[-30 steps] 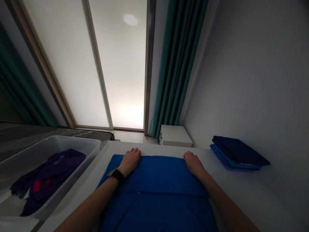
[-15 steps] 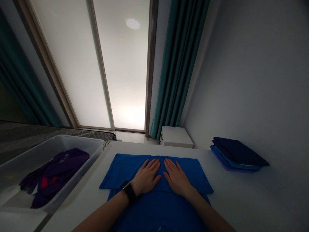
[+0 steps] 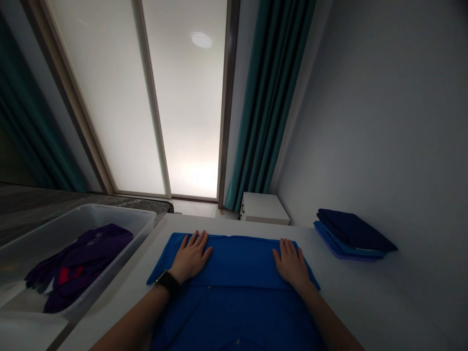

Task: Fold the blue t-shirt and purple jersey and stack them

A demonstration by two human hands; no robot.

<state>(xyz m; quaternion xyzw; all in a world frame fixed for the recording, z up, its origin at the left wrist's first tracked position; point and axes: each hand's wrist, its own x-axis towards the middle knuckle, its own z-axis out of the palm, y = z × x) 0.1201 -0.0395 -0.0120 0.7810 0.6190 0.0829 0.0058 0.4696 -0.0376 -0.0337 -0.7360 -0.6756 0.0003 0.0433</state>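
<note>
A blue T-shirt lies on the white table in front of me, its far part folded over into a wide flat band. My left hand, with a black watch on the wrist, rests flat on the left part of that band, fingers stretched towards the far edge. On the band's right part lies my right hand, also flat with fingers extended. Both hands press on the cloth without gripping it. Nearer to me, the shirt's lower part spreads out with a small light mark on it.
A translucent plastic bin at the left holds dark purple clothing. At the right, by the wall, sits a stack of folded clothes, navy on top. Past the white table's far edge are a white cabinet and teal curtains.
My hands have slid apart across the folded band, the left one to the left and the right one to the right. The cloth between them now shows.
</note>
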